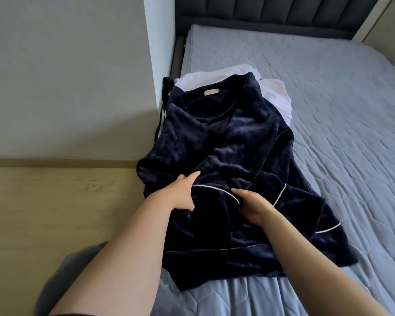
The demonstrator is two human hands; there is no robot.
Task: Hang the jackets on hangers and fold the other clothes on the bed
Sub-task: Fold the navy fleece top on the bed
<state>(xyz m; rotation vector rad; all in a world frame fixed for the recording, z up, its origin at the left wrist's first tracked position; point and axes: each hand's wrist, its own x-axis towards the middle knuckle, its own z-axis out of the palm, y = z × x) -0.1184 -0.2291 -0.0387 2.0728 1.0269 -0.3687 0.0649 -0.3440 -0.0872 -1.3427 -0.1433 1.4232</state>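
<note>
Left hand (184, 193) and right hand (252, 207) apparently grip the navy top (237, 137).

On your left you have a pale grey wall (66, 76), with a tan baseboard (55, 162) along its foot and a light wooden floor (43, 213) below it. A white pillar (160, 53) stands at the corner of this wall. Beyond it, you see a dark grey padded headboard (271, 12) with upright channels.

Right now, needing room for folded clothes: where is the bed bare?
Bare mattress lies right of the navy garment, up to the headboard. Crowded by the wall, where white clothes lie under it.
</note>
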